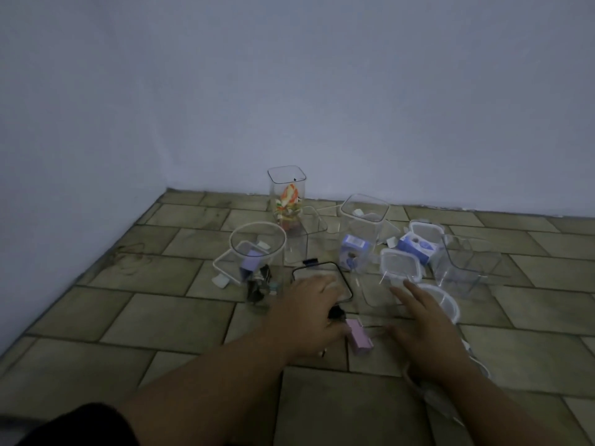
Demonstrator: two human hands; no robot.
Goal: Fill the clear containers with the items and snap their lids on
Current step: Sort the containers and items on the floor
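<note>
**Reaching at the lid, on the floor.**
Left hand (309,304) rests on the black-rimmed lid (317,270) (grip blurred, cannot tell). Right hand (428,329) is spread and empty. The pink item (359,339) lies between them. A sweeping reach may topple the light clear container (370,294).

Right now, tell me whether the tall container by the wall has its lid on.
Off. The tall container stands upright, its square rim bare and open, with colourful items in its lower part.
</note>
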